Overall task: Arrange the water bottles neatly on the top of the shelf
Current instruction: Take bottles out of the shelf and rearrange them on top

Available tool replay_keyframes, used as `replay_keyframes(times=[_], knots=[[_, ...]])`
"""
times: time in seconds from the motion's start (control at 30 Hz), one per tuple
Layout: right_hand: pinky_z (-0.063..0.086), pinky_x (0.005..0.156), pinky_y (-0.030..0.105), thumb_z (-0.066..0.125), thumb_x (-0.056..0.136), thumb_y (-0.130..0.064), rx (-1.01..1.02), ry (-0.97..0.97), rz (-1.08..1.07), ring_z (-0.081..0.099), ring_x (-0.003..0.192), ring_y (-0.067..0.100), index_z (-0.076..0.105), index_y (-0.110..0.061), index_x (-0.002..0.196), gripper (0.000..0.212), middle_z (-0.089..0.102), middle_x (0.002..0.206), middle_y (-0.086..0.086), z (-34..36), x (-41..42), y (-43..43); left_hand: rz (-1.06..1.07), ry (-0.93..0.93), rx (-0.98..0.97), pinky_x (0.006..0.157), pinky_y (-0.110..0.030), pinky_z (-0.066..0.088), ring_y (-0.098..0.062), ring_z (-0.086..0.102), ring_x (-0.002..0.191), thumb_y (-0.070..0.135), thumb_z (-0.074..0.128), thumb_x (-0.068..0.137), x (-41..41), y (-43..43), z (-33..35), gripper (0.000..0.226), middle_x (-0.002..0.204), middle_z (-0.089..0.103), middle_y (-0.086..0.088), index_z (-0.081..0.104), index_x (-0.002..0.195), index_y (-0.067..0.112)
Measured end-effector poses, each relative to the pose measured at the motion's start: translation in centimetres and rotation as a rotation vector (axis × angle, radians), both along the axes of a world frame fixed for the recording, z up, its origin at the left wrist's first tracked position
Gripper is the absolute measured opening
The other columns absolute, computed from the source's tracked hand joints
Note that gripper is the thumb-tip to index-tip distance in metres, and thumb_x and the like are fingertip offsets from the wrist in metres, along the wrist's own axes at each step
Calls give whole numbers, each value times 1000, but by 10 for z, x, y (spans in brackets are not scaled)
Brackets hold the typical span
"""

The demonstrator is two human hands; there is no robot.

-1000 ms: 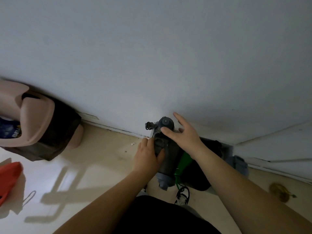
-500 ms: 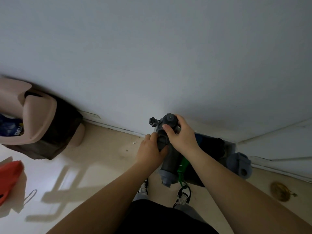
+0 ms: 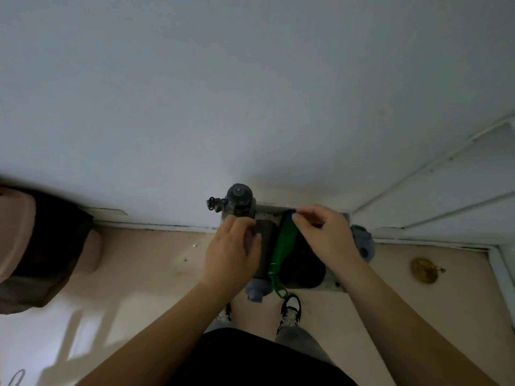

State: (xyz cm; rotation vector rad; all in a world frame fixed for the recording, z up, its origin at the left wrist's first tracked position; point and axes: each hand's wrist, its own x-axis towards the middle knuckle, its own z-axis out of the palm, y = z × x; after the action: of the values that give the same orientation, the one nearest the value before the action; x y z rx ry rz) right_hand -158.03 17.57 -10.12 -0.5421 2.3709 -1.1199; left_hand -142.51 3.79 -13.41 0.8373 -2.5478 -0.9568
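Observation:
The narrow grey shelf top [image 3: 315,209] runs along the wall below me. A grey water bottle [image 3: 239,198] with a dark cap and a strap stands at its back left. My left hand [image 3: 231,252] wraps its lower part, thumb over a dark bottle [image 3: 264,246] lying beside it with its pale end toward me. A green bottle [image 3: 284,240] lies to the right of that, and my right hand [image 3: 326,235] pinches its far end. A black bottle [image 3: 303,263] sits partly under my right wrist. A blue-grey bottle [image 3: 362,243] lies at the shelf's right end.
A pink bin [image 3: 41,246] with a dark bag stands on the floor at left. A round brass object [image 3: 423,270] lies on the floor at right, near a white panelled door [image 3: 451,190]. My shoes [image 3: 289,310] are right at the shelf's front.
The grey bottle that both hands held has been stood at the back left. My right hand left its cap and moved right onto the green bottle's far end.

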Motion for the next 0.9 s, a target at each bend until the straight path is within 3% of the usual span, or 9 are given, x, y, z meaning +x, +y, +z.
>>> replay_keyframes(times=[0.07,0.13,0.23,0.3,0.4,0.53,0.6,0.77,0.9], knots=[[48,85,9,71,96,-25,43,80,-74,67,105,12,73,-13,120,27,72,110,-3,-9,12,20,-151,-117,175,71,-18,48,-12,61,88,34,65,94,-5,21,-9,25,104,56,7,63,115,22],[47,93,20,70,96,-28,120,67,-135,61,112,12,65,-14,133,40,65,120,-3,-19,24,37,-254,-324,320,81,-25,52,-15,63,97,47,67,89,-9,38,-29,44,114,58,4,59,125,24],[51,102,32,73,89,-46,187,-99,-214,58,119,15,53,-17,144,65,58,130,-1,-38,44,54,-311,-485,432,92,-33,54,-19,61,106,58,71,80,-11,55,-51,66,125,52,-1,51,134,26],[59,93,33,76,83,-55,126,-259,-320,65,114,15,57,-23,133,63,64,123,-4,-46,50,58,-335,-514,383,93,-32,51,-24,59,112,53,73,83,-12,60,-59,74,131,43,-4,44,143,22],[60,87,31,87,78,-43,40,-492,-371,68,105,16,56,-28,120,54,67,115,-5,-46,50,56,-320,-484,321,86,-34,53,-28,62,106,48,72,85,-19,62,-63,67,130,43,-6,46,141,21],[48,77,16,91,74,-34,237,-382,-183,60,107,19,50,-20,137,77,62,120,0,-54,47,55,-334,-514,293,78,-32,52,-29,64,98,35,69,86,-31,64,-68,48,126,43,-5,55,130,20],[47,84,21,89,76,-32,257,-328,-147,61,115,23,48,-18,141,78,63,129,5,-60,47,56,-322,-505,273,80,-34,54,-29,64,96,31,68,86,-30,65,-71,43,124,44,-5,58,125,19],[45,88,21,95,67,-34,219,-269,-70,55,108,11,53,-22,138,84,59,118,-6,-66,43,63,-82,-480,319,71,-32,53,-22,64,91,40,70,85,-8,64,-81,38,110,60,-3,59,115,19],[47,82,19,96,67,-27,155,-318,-43,61,104,17,54,-28,126,73,62,113,-6,-71,41,68,36,-522,428,67,-34,58,-17,66,79,50,69,85,4,64,-91,33,89,72,-1,66,102,22]])
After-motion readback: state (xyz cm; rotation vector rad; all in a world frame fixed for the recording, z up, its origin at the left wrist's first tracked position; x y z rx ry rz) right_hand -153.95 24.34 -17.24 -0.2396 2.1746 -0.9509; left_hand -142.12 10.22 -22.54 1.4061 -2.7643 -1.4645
